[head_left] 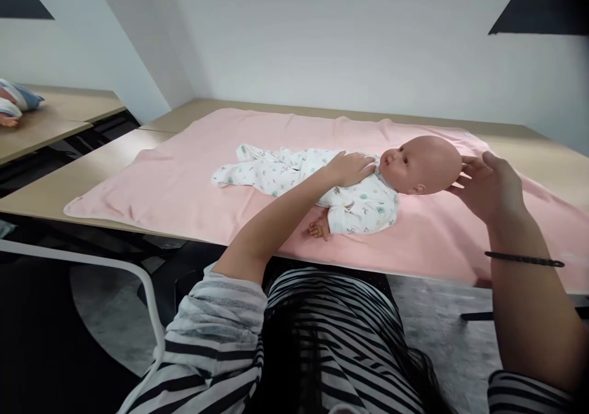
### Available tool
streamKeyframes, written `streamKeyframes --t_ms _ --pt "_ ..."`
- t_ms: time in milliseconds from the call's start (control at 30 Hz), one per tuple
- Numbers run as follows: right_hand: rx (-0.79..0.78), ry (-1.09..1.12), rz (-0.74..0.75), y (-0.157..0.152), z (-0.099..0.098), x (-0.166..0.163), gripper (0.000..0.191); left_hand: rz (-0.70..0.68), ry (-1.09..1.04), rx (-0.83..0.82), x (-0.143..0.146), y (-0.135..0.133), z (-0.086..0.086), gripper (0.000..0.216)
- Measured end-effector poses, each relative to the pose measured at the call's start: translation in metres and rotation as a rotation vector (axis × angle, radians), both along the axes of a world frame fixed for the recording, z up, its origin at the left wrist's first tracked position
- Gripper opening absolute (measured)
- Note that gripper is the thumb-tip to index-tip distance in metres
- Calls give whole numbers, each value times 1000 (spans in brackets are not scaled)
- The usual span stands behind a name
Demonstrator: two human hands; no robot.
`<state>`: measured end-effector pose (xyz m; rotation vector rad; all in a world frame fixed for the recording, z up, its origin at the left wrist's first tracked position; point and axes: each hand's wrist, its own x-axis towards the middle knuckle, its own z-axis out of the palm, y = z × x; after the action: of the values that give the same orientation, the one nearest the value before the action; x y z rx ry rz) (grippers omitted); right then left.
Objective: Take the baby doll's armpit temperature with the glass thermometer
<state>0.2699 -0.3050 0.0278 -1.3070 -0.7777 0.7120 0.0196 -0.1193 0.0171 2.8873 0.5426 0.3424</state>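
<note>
- While the bald plastic baby doll in a printed white sleepsuit [350, 184] is lying face-up on the pink fleece blanket [184, 181], both hands are touching it.
- Left hand [352, 167] is resting on the chest, fingers loose and flat, gripping nothing.
- Right hand [490, 184] is cupping the head's crown with spread fingers, not clenched.
- Risk: the head is looking likely to roll aside, since neither hand is truly gripping.
- Risk: blanket is overhanging the pale wooden table [69, 184] edge, so tugging may be dragging everything off.

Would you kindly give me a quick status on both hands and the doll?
Left hand flat on doll chest. Right hand open, cupping the head. Doll lies face-up on pink blanket. Nothing in the way.
</note>
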Motion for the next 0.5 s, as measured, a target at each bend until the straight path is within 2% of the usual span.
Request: streamKeyframes --t_ms 100,267,500 --pt "139 -15 52 12 3 -20 15 -4 11 11 -1 -1 2 50" --pt "262 -137 -52 39 -4 -50 22 16 41 46 0 0 1 48" --pt "199 -388 -67 59 12 -73 38 39 23 30 -6 -2 0 45"
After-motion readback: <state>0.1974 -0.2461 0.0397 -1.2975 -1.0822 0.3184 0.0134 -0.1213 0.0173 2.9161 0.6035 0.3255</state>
